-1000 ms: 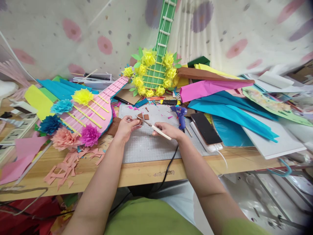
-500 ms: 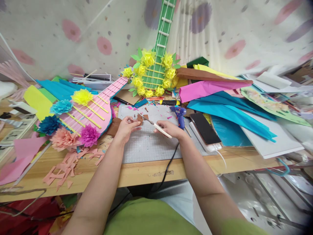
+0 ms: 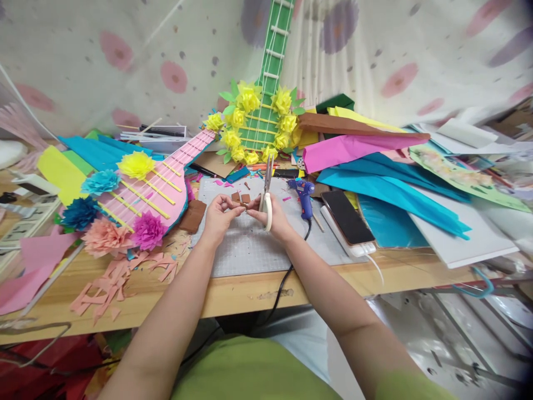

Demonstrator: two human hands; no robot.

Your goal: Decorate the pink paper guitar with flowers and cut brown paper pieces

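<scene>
The left hand [image 3: 220, 218] and right hand [image 3: 280, 219] pinch a small brown paper piece [image 3: 244, 206], apparently shaping it. The next move calls for keeping the white-handled metal scissors [image 3: 267, 194] clear

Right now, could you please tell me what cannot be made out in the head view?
Held brown piece, head view: full shape hidden by the left hand and right hand.
Green guitar shape, head view: top cut off by the upper edge.
Cutting mat, head view: grid lines too small to count.
</scene>
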